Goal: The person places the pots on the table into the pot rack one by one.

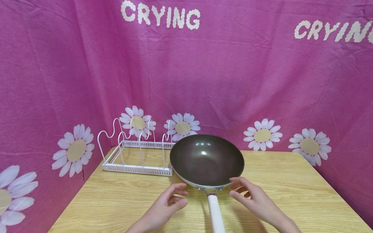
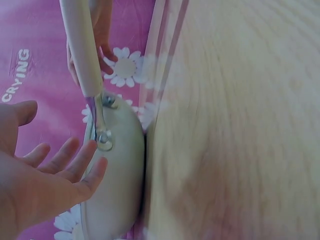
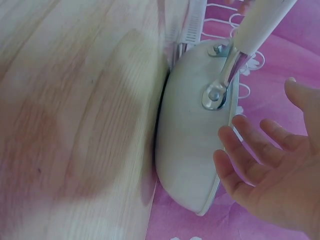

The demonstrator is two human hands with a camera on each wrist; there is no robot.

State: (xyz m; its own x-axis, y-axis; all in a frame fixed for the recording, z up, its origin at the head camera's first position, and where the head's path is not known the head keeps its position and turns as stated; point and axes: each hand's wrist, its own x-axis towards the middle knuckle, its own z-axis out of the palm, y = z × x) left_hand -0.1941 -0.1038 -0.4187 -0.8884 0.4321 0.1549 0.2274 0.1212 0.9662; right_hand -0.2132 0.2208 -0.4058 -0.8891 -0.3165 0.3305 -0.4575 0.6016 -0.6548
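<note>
A deep wok-shaped frying pan (image 1: 207,161) with a dark inside, a cream outside and a cream handle (image 1: 215,213) stands on the wooden table, its handle pointing toward me. To the left of the handle is my left hand (image 1: 163,205), fingers loosely bent, holding nothing. My right hand (image 1: 256,200) is on the handle's other side, relaxed, its fingertips close to the pan's near rim; whether they touch it I cannot tell. Both wrist views show spread fingers beside the pale outer wall (image 2: 120,175) and the riveted metal bracket (image 3: 214,96).
A white wire rack (image 1: 137,170) with several upright curved dividers stands left of the pan, close against it. Behind the wooden table (image 1: 291,187) hangs a pink cloth (image 1: 221,74) printed with daisies and white lettering; it also covers both sides.
</note>
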